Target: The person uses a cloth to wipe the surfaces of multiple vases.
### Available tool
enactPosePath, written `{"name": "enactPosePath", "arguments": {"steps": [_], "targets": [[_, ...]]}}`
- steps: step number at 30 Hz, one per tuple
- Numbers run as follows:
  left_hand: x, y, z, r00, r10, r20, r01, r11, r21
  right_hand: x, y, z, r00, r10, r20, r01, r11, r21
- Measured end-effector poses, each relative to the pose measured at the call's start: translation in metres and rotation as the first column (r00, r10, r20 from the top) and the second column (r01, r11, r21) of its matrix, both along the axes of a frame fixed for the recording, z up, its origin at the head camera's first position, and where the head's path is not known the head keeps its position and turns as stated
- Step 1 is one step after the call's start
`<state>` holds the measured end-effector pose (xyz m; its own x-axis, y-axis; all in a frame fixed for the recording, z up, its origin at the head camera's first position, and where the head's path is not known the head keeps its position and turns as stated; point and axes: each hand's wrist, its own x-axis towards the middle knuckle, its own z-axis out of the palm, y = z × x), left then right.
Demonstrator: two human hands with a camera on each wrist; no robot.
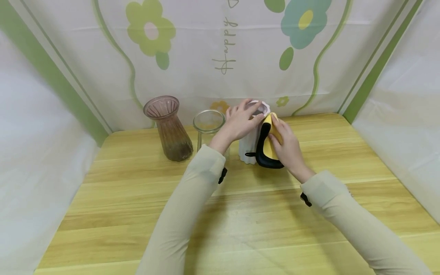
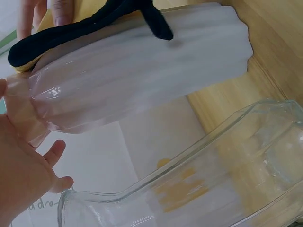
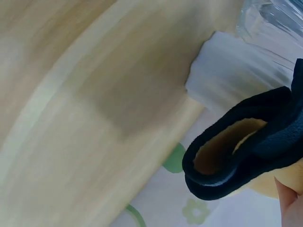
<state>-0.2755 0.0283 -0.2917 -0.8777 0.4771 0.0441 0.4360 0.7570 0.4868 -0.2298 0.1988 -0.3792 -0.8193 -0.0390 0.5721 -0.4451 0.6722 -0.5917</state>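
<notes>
A white fluted vase [image 1: 245,147] stands on the wooden table, its scalloped rim pinkish in the left wrist view. My left hand [image 1: 242,121] holds the vase at its rim, with two fingers spread away from it in the left wrist view. In my right hand [image 1: 288,144] is a folded yellow cloth [image 1: 270,149] with a black border and a small black loop. The cloth lies against the right side of the vase, its top at the rim, and hangs down in front of the body. My right fingers grip the cloth near its upper edge.
A clear glass vase [image 2: 222,151] stands just left of the white one, partly behind my left forearm. Farther left is a purple-brown ribbed glass vase [image 1: 174,135]. Behind the table [image 1: 261,214] hangs a white curtain [image 1: 192,49] printed with flowers.
</notes>
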Motion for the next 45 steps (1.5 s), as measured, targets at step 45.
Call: {"name": "enactPosePath", "arguments": {"steps": [45], "targets": [[0.002,0.002,-0.004,0.996,0.072,-0.055,-0.074,0.997,-0.027,0.003,0.001,-0.019,0.995,0.017,0.103,-0.018,1.0,0.014]]}}
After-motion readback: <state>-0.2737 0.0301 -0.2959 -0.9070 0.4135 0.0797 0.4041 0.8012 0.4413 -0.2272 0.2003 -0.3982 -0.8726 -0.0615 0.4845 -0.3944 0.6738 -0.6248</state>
